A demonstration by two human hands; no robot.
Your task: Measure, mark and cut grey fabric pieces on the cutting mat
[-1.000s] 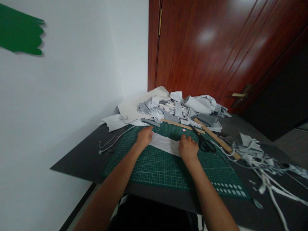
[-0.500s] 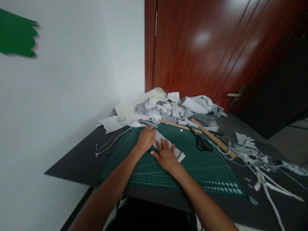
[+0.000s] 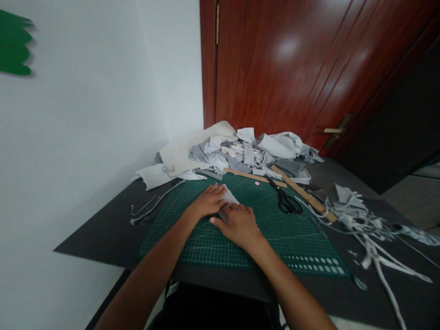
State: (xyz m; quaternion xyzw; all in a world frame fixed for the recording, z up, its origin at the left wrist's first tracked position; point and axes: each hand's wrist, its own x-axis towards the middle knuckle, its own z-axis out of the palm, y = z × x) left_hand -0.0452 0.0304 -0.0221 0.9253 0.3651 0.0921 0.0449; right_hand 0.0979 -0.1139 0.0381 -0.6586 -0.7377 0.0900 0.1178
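A folded piece of light grey cloth (image 3: 231, 196) lies slantwise on the green cutting mat (image 3: 216, 252). My left hand (image 3: 209, 200) rests on its upper left edge, palm down, fingers stretched out. Lower on the cloth is my right hand (image 3: 239, 223), its fingers bent over the piece and its thumb out to the left. Most of the cloth's lower end is hidden beneath this hand. Black scissors (image 3: 288, 201) lie on the mat to the right of both hands.
Grey and white fabric scraps (image 3: 247, 153) are heaped at the back, before a brown door (image 3: 275, 68). Two wooden rulers (image 3: 304, 195) lie by the scissors. Cords and strips (image 3: 354, 215) are tangled at right; thin cords (image 3: 156, 206) lie at left. A white wall (image 3: 85, 137) borders the left.
My right hand's fingers have bent from flat to curled, and less of the cloth's lower right end shows. My left hand has flattened over the cloth's edge. The view has shifted slightly.
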